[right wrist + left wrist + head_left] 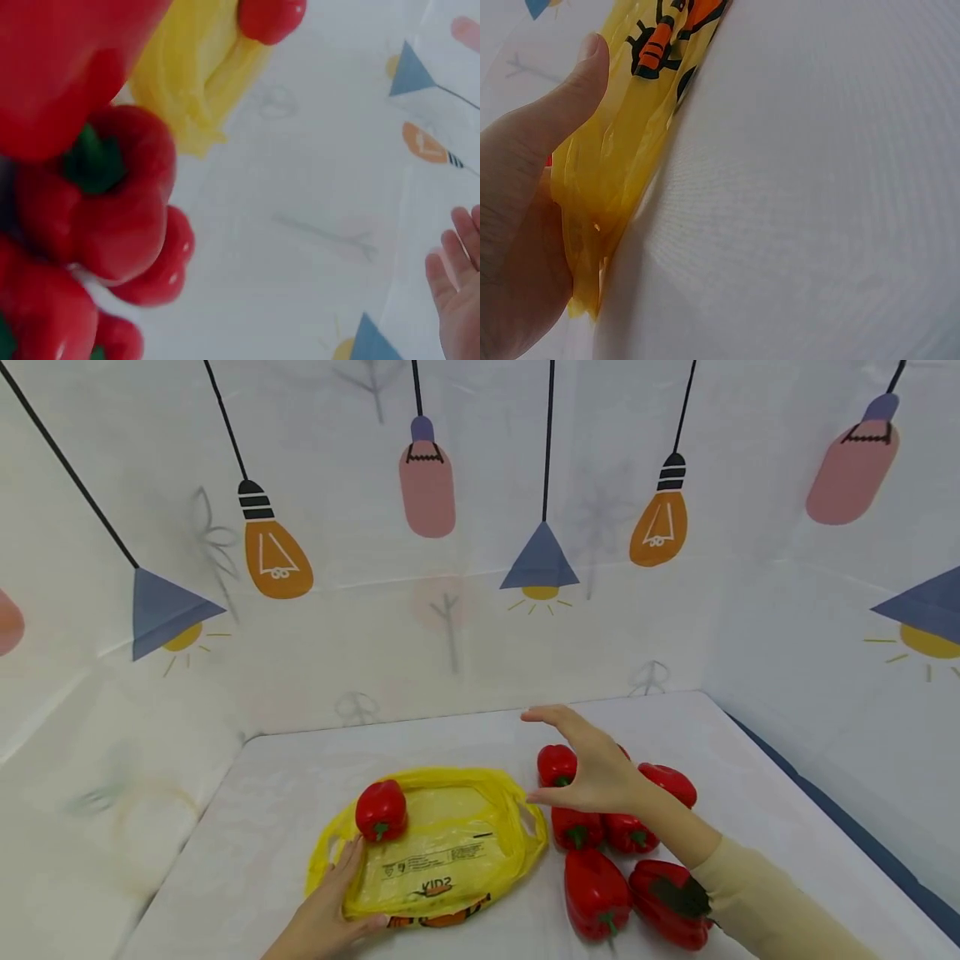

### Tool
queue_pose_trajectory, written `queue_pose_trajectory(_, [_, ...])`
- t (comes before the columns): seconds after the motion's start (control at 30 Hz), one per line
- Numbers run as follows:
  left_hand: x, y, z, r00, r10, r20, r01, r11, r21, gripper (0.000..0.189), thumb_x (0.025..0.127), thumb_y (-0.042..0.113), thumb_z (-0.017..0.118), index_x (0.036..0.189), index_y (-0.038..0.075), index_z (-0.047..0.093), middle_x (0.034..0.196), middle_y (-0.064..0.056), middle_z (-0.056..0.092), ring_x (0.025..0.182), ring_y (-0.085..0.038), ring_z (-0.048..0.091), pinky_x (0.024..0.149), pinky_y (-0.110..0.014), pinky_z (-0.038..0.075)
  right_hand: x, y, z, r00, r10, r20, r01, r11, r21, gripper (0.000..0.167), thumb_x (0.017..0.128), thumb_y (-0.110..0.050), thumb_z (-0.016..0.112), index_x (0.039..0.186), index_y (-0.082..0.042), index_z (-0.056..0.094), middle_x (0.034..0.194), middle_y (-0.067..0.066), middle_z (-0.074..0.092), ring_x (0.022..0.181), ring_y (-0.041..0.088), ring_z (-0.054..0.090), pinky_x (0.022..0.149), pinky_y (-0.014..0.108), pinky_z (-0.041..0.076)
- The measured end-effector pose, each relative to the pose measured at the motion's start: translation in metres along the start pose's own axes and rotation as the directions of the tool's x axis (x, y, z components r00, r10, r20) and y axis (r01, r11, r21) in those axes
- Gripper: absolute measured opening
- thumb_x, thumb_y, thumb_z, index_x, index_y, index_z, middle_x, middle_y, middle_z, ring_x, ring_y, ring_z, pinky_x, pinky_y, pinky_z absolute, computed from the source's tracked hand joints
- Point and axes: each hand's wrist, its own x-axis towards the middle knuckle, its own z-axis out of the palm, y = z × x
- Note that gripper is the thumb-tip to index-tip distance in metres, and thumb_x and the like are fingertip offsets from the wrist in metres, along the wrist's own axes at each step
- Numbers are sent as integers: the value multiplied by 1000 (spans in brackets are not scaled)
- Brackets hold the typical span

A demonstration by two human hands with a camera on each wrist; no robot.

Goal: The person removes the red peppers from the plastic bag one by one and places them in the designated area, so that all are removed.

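A yellow plastic bag (465,827) with printed orange and black figures lies flat on the table, handles to either side. On its left part sits one red bell pepper (381,811). My left hand (327,906) rests against the bag's near left corner, fingers stretched along the edge toward the pepper and thumb along the near side. In the left wrist view, the thumb stands straight beside the yellow plastic. My right hand (600,768) hovers over a group of red bell peppers (597,893), thumb and fingers spread in a wide C with nothing between them.
Several peppers cluster right of the bag, one partly hidden behind my right hand; the nearest right one (660,906) shows a dark green patch. Behind the white table (300,777) hangs a pale sheet (480,643) printed with lamps and bulbs, which also closes both sides.
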Motion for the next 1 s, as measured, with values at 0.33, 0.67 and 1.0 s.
queue_pose_trajectory(0.33, [-2, 2, -1, 1000, 31, -6, -31, 999, -14, 112, 76, 53, 75, 153, 0, 14, 155, -28, 12, 139, -51, 10, 106, -66, 22, 22, -8, 29, 997, -67, 24, 65, 994, 91, 86, 74, -53, 78, 139, -9, 43, 139, 2, 48, 127, 18, 45, 105, 42, 41])
queue_pose_trajectory(0.67, [-1, 1, 1, 997, 71, -28, -72, 997, -19, 113, 74, 55, 76, 153, 0, 15, 155, -26, 13, 141, -46, 12, 109, -63, 18, 43, -18, 56, 989, -143, 41, 134, 977, 164, 83, 77, -53, 76, 138, -7, 44, 136, 1, 50, 125, 16, 47, 104, 38, 42])
queue_pose_trajectory(1.0, [-3, 0, 3, 997, 64, -52, -64, 998, 5, 113, 74, 57, 75, 153, 0, 16, 155, -26, 14, 141, -44, 15, 110, -60, 17, 62, -26, 82, 980, -198, 34, 185, 956, 230, 73, 73, -30, 85, 130, -3, 49, 129, 3, 57, 118, 16, 54, 98, 34, 46])
